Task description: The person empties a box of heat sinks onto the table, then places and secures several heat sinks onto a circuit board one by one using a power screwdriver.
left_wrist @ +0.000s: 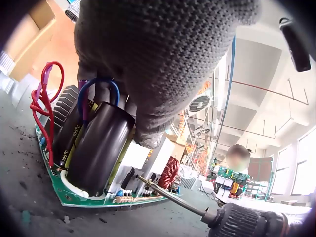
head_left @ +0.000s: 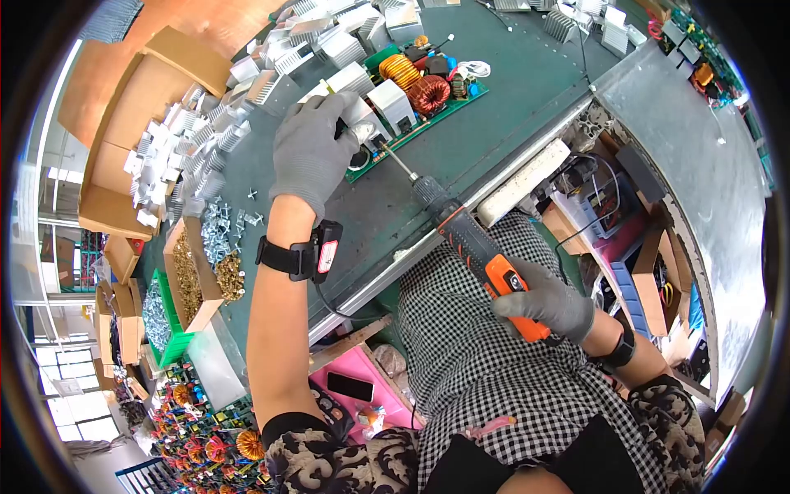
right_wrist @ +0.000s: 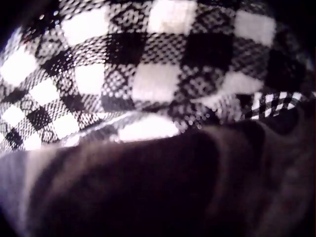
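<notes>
A green circuit board lies on the bench, carrying aluminium heat sinks, wound coils and black capacitors. My gloved left hand is bent over its near left end. Its fingers grip a silver heat sink there, partly hidden behind the capacitors in the left wrist view. In my gloved right hand is an orange and black electric screwdriver, held by its rear body. The screwdriver's long bit points at the board's edge, its tip right by the small parts beside the heat sink.
Loose heat sinks crowd the bench's back left. An open carton stands beyond more metal pieces. Small hardware fills a cardboard box and a green bin. A checked apron fills much of the right wrist view.
</notes>
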`<move>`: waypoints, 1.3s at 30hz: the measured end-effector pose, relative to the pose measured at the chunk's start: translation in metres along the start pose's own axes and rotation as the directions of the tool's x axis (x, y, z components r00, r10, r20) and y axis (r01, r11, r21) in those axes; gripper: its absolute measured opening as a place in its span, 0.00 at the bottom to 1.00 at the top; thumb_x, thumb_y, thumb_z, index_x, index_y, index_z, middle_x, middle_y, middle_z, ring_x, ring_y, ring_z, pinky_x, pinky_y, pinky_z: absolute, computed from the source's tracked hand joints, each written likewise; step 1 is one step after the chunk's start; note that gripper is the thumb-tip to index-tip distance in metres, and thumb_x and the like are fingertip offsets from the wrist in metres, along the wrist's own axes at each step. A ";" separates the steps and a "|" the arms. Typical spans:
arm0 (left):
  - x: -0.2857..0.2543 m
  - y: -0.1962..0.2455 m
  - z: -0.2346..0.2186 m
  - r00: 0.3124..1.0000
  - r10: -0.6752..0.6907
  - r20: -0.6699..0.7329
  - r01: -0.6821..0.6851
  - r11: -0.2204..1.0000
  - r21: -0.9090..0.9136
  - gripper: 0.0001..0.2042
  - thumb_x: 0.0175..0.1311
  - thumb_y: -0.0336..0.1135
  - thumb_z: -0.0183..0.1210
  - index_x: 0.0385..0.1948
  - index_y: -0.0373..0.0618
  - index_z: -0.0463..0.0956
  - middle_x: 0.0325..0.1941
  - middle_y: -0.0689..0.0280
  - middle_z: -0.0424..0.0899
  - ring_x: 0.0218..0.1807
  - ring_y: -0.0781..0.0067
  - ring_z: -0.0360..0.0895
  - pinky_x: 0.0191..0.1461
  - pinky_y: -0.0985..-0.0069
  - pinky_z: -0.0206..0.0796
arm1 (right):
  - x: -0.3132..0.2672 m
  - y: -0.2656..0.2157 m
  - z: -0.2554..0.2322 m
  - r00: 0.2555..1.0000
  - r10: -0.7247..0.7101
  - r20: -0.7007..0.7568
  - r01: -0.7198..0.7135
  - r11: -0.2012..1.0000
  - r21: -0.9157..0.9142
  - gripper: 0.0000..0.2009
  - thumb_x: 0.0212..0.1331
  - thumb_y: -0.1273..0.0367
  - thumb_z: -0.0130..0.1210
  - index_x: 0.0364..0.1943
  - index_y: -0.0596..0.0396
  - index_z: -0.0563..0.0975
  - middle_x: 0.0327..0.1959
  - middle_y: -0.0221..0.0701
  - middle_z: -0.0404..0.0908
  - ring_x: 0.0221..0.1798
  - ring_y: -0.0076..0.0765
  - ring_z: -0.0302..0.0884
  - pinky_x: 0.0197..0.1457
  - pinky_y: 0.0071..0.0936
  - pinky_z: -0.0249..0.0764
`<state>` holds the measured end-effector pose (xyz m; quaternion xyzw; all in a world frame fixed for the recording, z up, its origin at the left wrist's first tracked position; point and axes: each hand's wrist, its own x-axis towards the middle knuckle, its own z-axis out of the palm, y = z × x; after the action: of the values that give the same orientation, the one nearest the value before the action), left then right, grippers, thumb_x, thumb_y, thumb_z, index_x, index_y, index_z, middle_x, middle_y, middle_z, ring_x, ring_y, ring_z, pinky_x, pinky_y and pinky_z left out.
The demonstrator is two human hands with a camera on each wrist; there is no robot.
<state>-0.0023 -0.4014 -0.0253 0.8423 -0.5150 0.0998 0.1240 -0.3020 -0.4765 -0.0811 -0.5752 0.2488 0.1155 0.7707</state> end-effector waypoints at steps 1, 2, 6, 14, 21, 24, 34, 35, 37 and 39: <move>0.000 0.000 0.000 1.000 -0.002 0.003 0.002 1.000 -0.002 0.18 0.55 0.38 0.62 0.49 0.52 0.77 0.48 0.62 0.79 0.54 0.57 0.72 0.58 0.65 0.63 | 0.001 0.000 0.001 1.000 -0.010 0.006 0.010 1.000 0.006 0.20 0.49 0.57 0.61 0.39 0.57 0.70 0.27 0.25 0.72 0.28 0.21 0.70 0.32 0.21 0.72; 0.000 0.001 0.000 1.000 0.000 -0.003 0.000 1.000 -0.005 0.18 0.55 0.39 0.62 0.49 0.52 0.77 0.48 0.62 0.79 0.54 0.57 0.71 0.58 0.65 0.63 | 0.001 -0.002 0.002 1.000 -0.007 0.007 0.007 1.000 0.007 0.20 0.49 0.57 0.61 0.39 0.57 0.70 0.27 0.25 0.72 0.28 0.21 0.70 0.32 0.21 0.72; -0.001 0.000 0.001 0.999 0.018 -0.041 -0.017 1.000 0.020 0.18 0.54 0.40 0.63 0.49 0.53 0.77 0.48 0.62 0.79 0.54 0.57 0.71 0.58 0.64 0.63 | 0.000 -0.011 0.006 0.997 0.061 0.039 -0.064 0.995 0.077 0.20 0.49 0.56 0.60 0.37 0.57 0.70 0.25 0.27 0.72 0.26 0.22 0.72 0.31 0.22 0.73; 0.000 0.001 -0.002 0.996 0.063 -0.069 -0.063 0.998 0.010 0.18 0.50 0.35 0.62 0.46 0.50 0.77 0.44 0.60 0.79 0.52 0.53 0.72 0.55 0.62 0.66 | -0.004 -0.012 0.008 0.991 0.018 0.135 -0.043 0.982 0.183 0.34 0.49 0.39 0.57 0.40 0.60 0.68 0.26 0.31 0.74 0.26 0.24 0.75 0.28 0.22 0.76; 0.003 -0.002 -0.004 0.993 0.115 -0.029 -0.115 0.993 -0.005 0.17 0.49 0.32 0.60 0.44 0.47 0.77 0.42 0.60 0.80 0.48 0.56 0.73 0.51 0.63 0.67 | -0.007 -0.018 0.014 0.990 0.060 0.126 -0.081 0.982 0.172 0.42 0.46 0.32 0.52 0.43 0.62 0.66 0.25 0.32 0.74 0.25 0.26 0.76 0.27 0.23 0.76; 0.003 -0.001 -0.004 0.994 0.104 -0.015 -0.104 0.994 0.014 0.16 0.50 0.31 0.60 0.44 0.47 0.78 0.42 0.61 0.80 0.47 0.56 0.74 0.51 0.63 0.67 | -0.007 -0.019 0.017 0.995 0.048 0.085 -0.061 0.985 0.163 0.42 0.46 0.32 0.53 0.43 0.62 0.66 0.24 0.32 0.75 0.25 0.26 0.76 0.27 0.24 0.76; 0.004 -0.002 -0.003 0.987 0.158 -0.009 -0.156 0.982 0.110 0.15 0.53 0.32 0.58 0.45 0.48 0.77 0.41 0.62 0.80 0.47 0.58 0.75 0.50 0.64 0.68 | -0.010 -0.013 0.017 0.993 0.024 0.118 -0.045 0.983 0.176 0.42 0.47 0.31 0.50 0.41 0.62 0.68 0.24 0.34 0.75 0.24 0.26 0.76 0.27 0.24 0.76; 0.003 -0.003 -0.003 0.985 0.170 -0.011 -0.168 0.978 0.125 0.15 0.54 0.33 0.58 0.45 0.48 0.77 0.41 0.62 0.80 0.47 0.58 0.75 0.49 0.64 0.68 | -0.011 -0.015 0.018 0.994 0.026 0.107 -0.045 0.982 0.183 0.42 0.47 0.31 0.49 0.41 0.62 0.68 0.24 0.34 0.76 0.25 0.26 0.76 0.28 0.24 0.76; 0.004 -0.004 -0.005 0.982 0.188 -0.018 -0.183 0.972 0.145 0.15 0.54 0.34 0.58 0.45 0.48 0.77 0.41 0.63 0.80 0.47 0.58 0.75 0.49 0.64 0.68 | -0.013 -0.015 0.019 0.995 0.031 0.097 -0.049 0.979 0.199 0.42 0.47 0.31 0.49 0.42 0.62 0.68 0.24 0.34 0.75 0.25 0.27 0.76 0.28 0.24 0.76; 0.005 -0.005 -0.007 0.977 0.215 0.003 -0.213 0.966 0.149 0.15 0.54 0.34 0.58 0.46 0.48 0.76 0.41 0.62 0.80 0.47 0.59 0.75 0.49 0.65 0.69 | -0.012 -0.015 0.018 0.995 0.038 0.089 -0.056 0.974 0.218 0.42 0.47 0.31 0.49 0.42 0.62 0.68 0.24 0.34 0.75 0.25 0.27 0.76 0.28 0.24 0.76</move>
<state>0.0044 -0.4009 -0.0181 0.7880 -0.5932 0.1564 0.0528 -0.3005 -0.4631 -0.0585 -0.4746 0.2411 0.1294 0.8366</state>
